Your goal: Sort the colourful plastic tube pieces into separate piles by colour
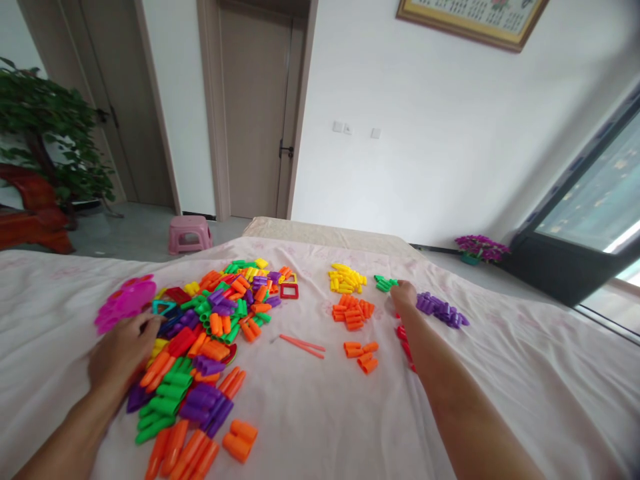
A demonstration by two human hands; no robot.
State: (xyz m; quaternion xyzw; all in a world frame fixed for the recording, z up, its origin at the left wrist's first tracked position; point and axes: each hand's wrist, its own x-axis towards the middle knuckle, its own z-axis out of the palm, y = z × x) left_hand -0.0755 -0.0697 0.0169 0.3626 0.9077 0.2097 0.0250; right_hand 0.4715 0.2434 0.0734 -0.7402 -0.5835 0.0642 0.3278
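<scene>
My left hand (124, 348) is at the left edge of a large mixed pile of plastic toy pieces (220, 307), its fingers curled beside a teal triangular frame (163, 307). What those fingers hold, if anything, I cannot make out. Over on the right, my right hand (404, 293) touches a small group of green pieces (385, 283), fingers closed and partly hidden. Purple pieces (443, 311) lie just right of it, and red pieces (406, 347) show partly behind the forearm. Yellow pieces (346, 279) and orange pieces (352, 311) lie in separate groups to its left.
Pink tweezers (303, 345) lie mid-cloth. A red square frame (289, 291) sits at the pile's right edge, and magenta flat pieces (126, 303) at its left. More orange pieces (361, 356) lie nearer me. The pale cloth (310, 413) is wrinkled. A pink stool (190, 233) stands beyond.
</scene>
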